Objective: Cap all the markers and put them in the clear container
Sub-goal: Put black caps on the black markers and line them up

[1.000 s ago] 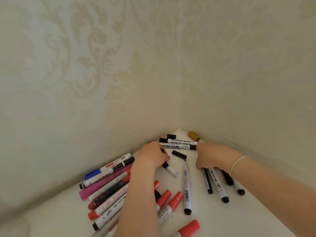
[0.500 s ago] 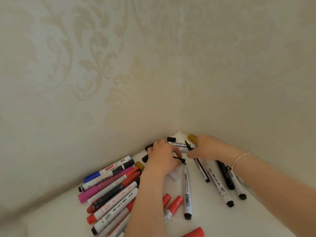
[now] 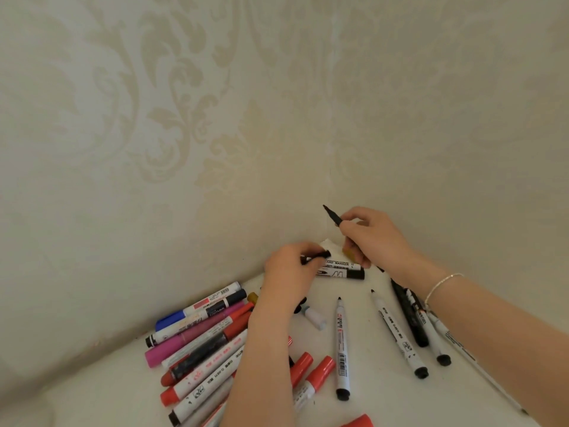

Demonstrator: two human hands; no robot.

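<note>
Black marker point(image 3: 332, 214), uncapped: pinched in right hand point(image 3: 375, 238), raised at 1 o'clock, tip up-left. Light, rigid, smooth; best gripped mid-barrel. Black cap point(image 3: 320, 254): closed in left hand point(image 3: 289, 272), 12 o'clock.

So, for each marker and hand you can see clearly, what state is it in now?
Right hand: raised, holding an uncapped black marker, tip up.
Left hand: fingers closed on a black cap.
Two white markers: lying uncapped.
Red-capped markers: lying capped.
Clear container: not visible.
</note>
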